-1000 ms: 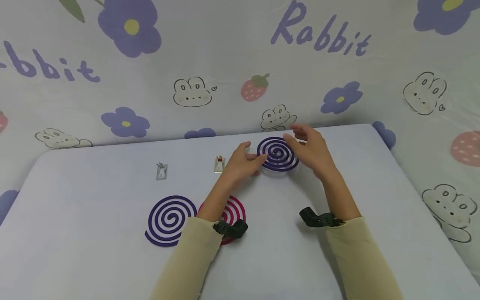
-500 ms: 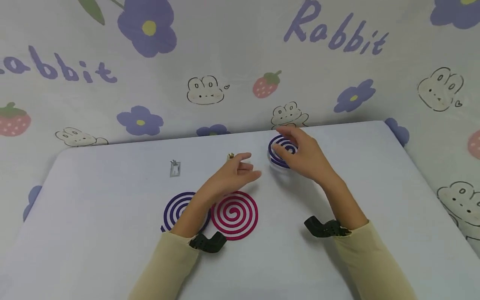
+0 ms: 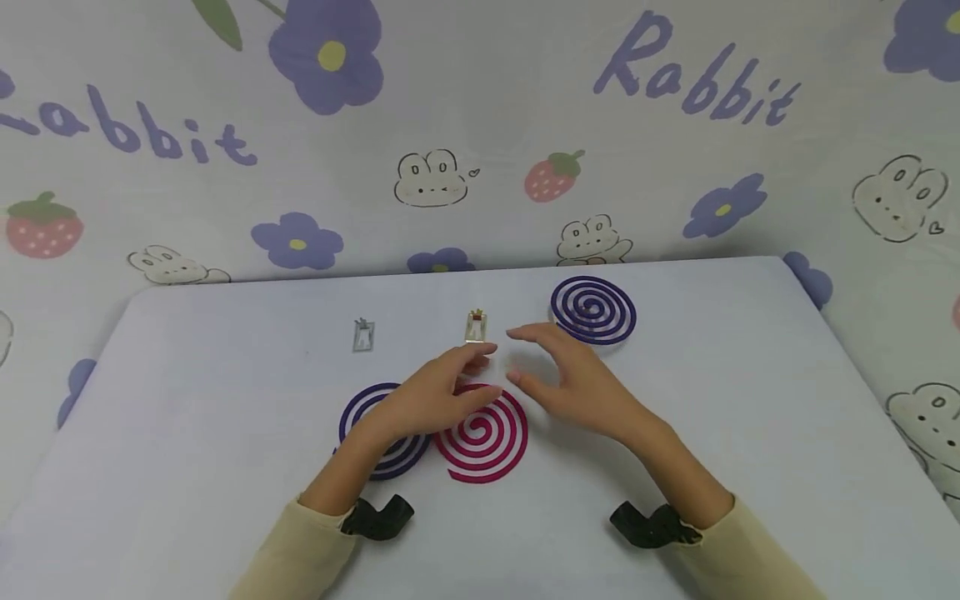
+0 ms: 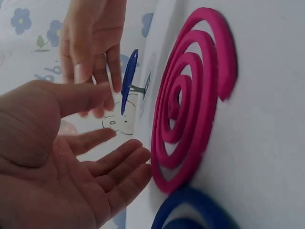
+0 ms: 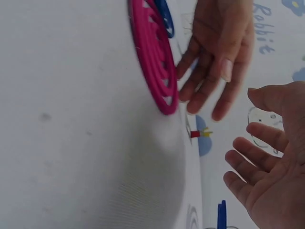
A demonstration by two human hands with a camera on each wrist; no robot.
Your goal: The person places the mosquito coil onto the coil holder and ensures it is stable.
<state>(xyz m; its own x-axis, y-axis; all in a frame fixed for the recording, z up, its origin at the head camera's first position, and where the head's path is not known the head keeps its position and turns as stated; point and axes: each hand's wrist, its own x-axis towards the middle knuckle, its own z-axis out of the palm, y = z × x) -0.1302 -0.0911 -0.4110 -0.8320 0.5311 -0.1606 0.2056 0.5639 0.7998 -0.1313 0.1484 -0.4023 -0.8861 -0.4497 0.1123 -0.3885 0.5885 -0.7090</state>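
Printed backdrop (image 3: 495, 100): hanging behind the table.
White table (image 3: 217, 467): bearing three coils and two stands.
Left hand (image 3: 438, 390): hovering by the pink coil, fingers loosely extended; whether it is touching, I cannot tell.
Right hand (image 3: 576, 382): facing it, well short of meeting, thumb and fingers spreading apart.
Pink coil (image 3: 479, 429): lying flat.
Left blue coil (image 3: 386, 477): lying beside the pink one, partly hidden.
Right blue coil (image 3: 593, 310): resting raised on a stem.
Gold-coloured stand (image 3: 476, 326): lying beyond the left fingertips.
Silver stand (image 3: 363, 336): lying farther left.
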